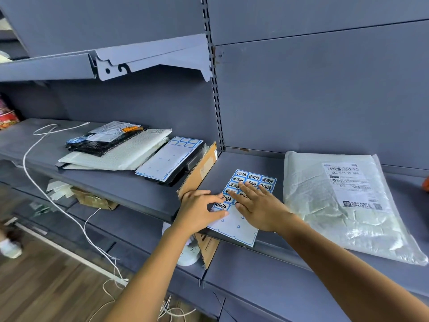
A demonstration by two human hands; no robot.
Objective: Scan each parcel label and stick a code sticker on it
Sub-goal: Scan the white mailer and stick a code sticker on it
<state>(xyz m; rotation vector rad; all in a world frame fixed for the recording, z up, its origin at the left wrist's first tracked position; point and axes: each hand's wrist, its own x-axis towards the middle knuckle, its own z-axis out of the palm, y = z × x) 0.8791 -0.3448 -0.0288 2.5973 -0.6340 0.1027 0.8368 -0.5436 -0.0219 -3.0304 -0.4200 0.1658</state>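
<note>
Parcel depot: shelving [130,187], labelled parcels [348,205]

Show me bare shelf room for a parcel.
Free: grey shelf behind the blue-bordered sticker sheet, between the brown cardboard divider and the clear-bagged white parcel; also left of the stacked mailers, by the white cord. Crowded: between mailers and divider.

A grey metal shelf [104,177] in two sections is seen. On the right section a sticker sheet [234,228] is laid at the front edge, with its near corner overhanging. Its far half is filled with blue-bordered stickers. Near it, to the right, a parcel [325,205] in clear wrap is laid flat with its label [350,184] upward. A cardboard piece [202,168] is set on edge at the joint between the sections. On the left section a second sheet [167,159] is propped on a black item [193,159], just beside a stack of mailers [120,154]. A white cord [24,159] is trailed across the left end and over the front edge.
</note>
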